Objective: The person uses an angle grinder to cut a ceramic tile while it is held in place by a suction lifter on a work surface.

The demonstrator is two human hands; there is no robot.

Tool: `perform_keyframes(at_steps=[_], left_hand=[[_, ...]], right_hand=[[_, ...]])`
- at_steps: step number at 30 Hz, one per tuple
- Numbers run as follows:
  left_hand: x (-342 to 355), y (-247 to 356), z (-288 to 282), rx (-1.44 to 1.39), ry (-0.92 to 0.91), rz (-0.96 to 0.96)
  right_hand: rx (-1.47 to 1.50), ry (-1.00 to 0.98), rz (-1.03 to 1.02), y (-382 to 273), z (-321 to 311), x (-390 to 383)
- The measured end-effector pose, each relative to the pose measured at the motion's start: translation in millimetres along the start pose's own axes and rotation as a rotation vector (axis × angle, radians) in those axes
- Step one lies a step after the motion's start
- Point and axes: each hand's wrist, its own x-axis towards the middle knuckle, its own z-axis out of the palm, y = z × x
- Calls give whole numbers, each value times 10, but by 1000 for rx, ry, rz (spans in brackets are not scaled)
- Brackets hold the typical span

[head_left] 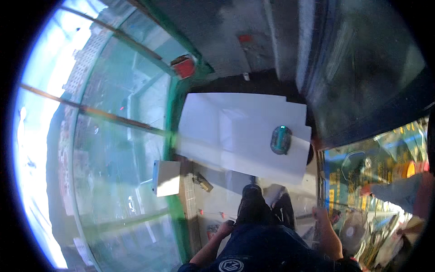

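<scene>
My left hand (224,228) hangs beside my left thigh, small and blurred, so its fingers are hard to read. On the other side, my right hand (321,216) is close to the upright edge of a doorway; its fingers look curled, but blur hides whether anything is in them. Ahead of my feet lie large white slabs (226,131), stacked with their right edges stepped. A rounded black-and-teal device (281,139) with small green lights sits on the right part of the top slab. Both hands are apart from the slabs and the device.
Green-tinted glazing with brown bars (122,120) runs along the left. Beside it stands a white box (166,178), with a small dark object (202,182) on the floor nearby. A red container (183,67) is at the far left corner. Yellow-printed sheeting (353,181) and clutter lie right.
</scene>
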Motion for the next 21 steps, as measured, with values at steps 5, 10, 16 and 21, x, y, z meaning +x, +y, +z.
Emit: perform_keyframes(at_steps=[5,10,16,21], left_hand=[[418,68,-412,-34,52,20],[738,-468,-927,-115,-34,100],[1639,-447,-2133,-521,-170,165],[2240,300,-2963,-434,-209,-356]], right_hand=[[39,180,-155,-165,-70,418],[425,186,-21,-1496,713,-243],[556,300,-32,-1604,1348,-467],[440,320,-19,-1714,1772,-690]])
